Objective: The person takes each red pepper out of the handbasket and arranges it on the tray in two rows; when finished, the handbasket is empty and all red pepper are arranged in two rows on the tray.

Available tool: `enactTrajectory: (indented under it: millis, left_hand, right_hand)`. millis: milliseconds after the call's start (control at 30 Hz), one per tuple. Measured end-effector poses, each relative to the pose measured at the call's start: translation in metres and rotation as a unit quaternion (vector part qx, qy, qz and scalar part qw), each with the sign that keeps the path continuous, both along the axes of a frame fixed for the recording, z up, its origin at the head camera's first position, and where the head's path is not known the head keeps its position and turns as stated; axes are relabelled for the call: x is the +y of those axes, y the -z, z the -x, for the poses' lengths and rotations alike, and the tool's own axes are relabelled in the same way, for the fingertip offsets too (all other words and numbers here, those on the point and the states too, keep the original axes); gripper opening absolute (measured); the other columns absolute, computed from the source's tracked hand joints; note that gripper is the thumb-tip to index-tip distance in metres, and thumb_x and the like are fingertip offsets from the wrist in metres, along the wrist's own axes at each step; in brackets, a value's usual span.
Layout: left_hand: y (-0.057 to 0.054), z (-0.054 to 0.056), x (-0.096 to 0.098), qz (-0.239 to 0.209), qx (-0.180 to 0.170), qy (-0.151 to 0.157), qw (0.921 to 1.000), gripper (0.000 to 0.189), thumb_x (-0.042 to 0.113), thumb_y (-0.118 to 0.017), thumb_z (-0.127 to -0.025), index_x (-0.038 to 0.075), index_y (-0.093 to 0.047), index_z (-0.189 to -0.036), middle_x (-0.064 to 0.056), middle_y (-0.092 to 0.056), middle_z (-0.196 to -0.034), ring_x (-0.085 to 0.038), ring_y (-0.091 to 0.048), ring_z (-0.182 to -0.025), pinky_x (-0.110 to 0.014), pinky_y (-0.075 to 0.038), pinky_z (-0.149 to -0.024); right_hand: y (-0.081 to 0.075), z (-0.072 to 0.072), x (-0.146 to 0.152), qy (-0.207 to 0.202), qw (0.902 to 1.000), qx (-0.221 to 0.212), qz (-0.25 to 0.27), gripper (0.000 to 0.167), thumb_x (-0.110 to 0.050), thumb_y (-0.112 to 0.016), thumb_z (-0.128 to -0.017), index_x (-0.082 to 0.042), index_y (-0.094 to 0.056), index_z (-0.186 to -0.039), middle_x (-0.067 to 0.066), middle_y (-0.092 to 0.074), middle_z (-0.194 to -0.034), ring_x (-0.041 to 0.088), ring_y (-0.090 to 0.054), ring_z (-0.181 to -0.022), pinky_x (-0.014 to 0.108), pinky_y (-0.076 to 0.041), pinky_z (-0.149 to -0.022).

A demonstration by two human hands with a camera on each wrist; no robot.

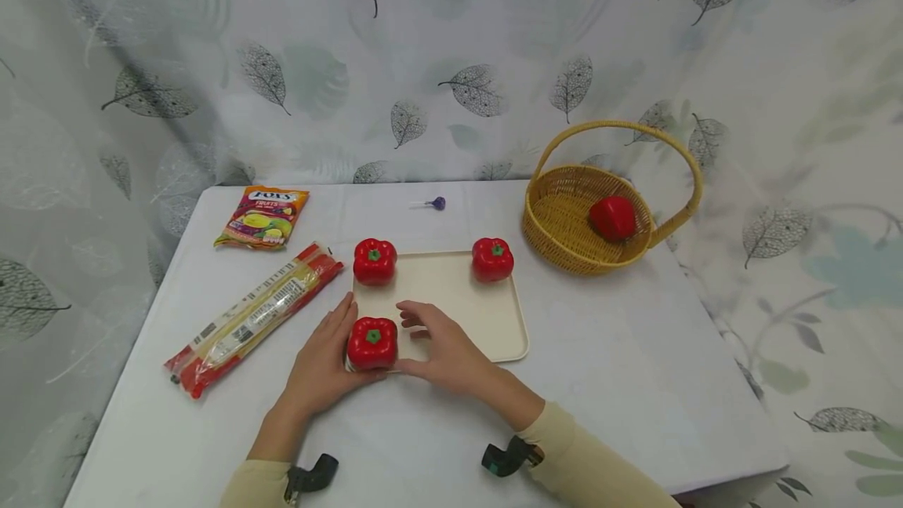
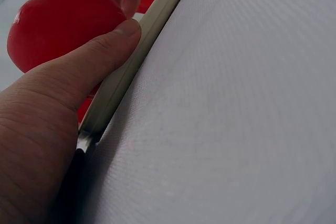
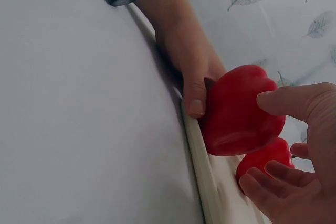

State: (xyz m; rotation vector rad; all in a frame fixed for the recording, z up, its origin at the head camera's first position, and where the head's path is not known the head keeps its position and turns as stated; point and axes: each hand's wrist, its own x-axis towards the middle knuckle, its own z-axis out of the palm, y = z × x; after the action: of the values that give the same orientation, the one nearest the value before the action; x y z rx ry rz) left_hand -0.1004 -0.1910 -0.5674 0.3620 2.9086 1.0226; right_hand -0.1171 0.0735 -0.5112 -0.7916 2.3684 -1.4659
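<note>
A red bell pepper (image 1: 371, 343) with a green stem sits at the tray's near left corner. My left hand (image 1: 320, 363) holds it around the left and near sides, its thumb (image 2: 100, 51) along the pepper's front by the tray rim. To its right, my right hand (image 1: 447, 351) has loosely bent, spread fingers; in the right wrist view its thumb (image 3: 289, 100) is at the pepper's side, contact unclear. The cream tray (image 1: 451, 308) also bears a bell pepper (image 1: 375, 261) at the far left corner and another bell pepper (image 1: 492, 259) at the far right corner.
A wicker basket (image 1: 557, 214) with a tall handle stands at the back right, a red pepper (image 1: 612, 218) inside. On the left lie a candy bag (image 1: 262, 218) and a long noodle packet (image 1: 254, 316). A purple lollipop (image 1: 438, 203) lies behind the tray.
</note>
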Motion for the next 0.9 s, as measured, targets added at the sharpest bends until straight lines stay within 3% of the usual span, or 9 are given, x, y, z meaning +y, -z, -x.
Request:
enactTrajectory:
  millis: [167,300,433,667,900]
  left_hand:
    - [0.003,0.002,0.000,0.001,0.001,-0.003,1.0000,0.132,0.067,-0.093,-0.072,0.017,-0.026,-0.174,-0.001,-0.019,-0.181,-0.036,-0.022,-0.163,-0.066,-0.030,-0.125]
    - [0.004,0.002,0.000,0.000,0.000,-0.002,1.0000,0.133,0.067,-0.094,-0.072,0.017,-0.026,-0.174,-0.001,-0.019,-0.181,-0.035,-0.023,-0.163,-0.065,-0.030,-0.126]
    - [0.005,0.001,-0.001,0.000,0.003,-0.001,1.0000,0.132,0.065,-0.095,-0.072,0.017,-0.026,-0.174,-0.001,-0.019,-0.181,-0.035,-0.024,-0.163,-0.063,-0.030,-0.126]
    - [0.004,-0.001,-0.002,-0.003,0.006,0.005,1.0000,0.132,0.064,-0.094,-0.072,0.015,-0.027,-0.174,0.002,-0.018,-0.181,-0.035,-0.026,-0.162,-0.063,-0.032,-0.125]
    - [0.001,-0.002,-0.001,-0.003,0.003,0.002,1.0000,0.131,0.065,-0.094,-0.073,0.015,-0.027,-0.174,0.001,-0.018,-0.181,-0.035,-0.026,-0.162,-0.063,-0.033,-0.125]
  right_hand:
    - [-0.015,0.004,0.014,0.009,0.9998,0.007,0.014,0.080,-0.016,-0.088,-0.092,-0.011,-0.046,-0.160,0.015,-0.060,-0.148,0.028,-0.059,-0.137,0.047,-0.055,-0.110]
    - [-0.030,0.007,0.026,0.019,0.9992,0.030,0.020,0.074,-0.014,-0.086,-0.094,-0.012,-0.049,-0.158,0.009,-0.060,-0.146,0.026,-0.059,-0.137,0.053,-0.055,-0.109]
    - [-0.047,0.011,0.040,0.035,0.9970,0.065,0.022,0.070,-0.013,-0.086,-0.095,-0.012,-0.052,-0.156,0.002,-0.061,-0.146,0.021,-0.059,-0.136,0.052,-0.056,-0.109]
    - [-0.078,0.026,0.068,0.082,0.9885,0.126,0.021,0.064,-0.012,-0.086,-0.094,-0.009,-0.057,-0.151,0.004,-0.065,-0.143,0.023,-0.064,-0.131,0.045,-0.056,-0.108]
    - [-0.098,0.043,0.097,0.121,0.9818,0.146,-0.001,0.065,-0.013,-0.087,-0.094,-0.009,-0.057,-0.152,0.008,-0.065,-0.145,0.033,-0.062,-0.134,0.056,-0.055,-0.108]
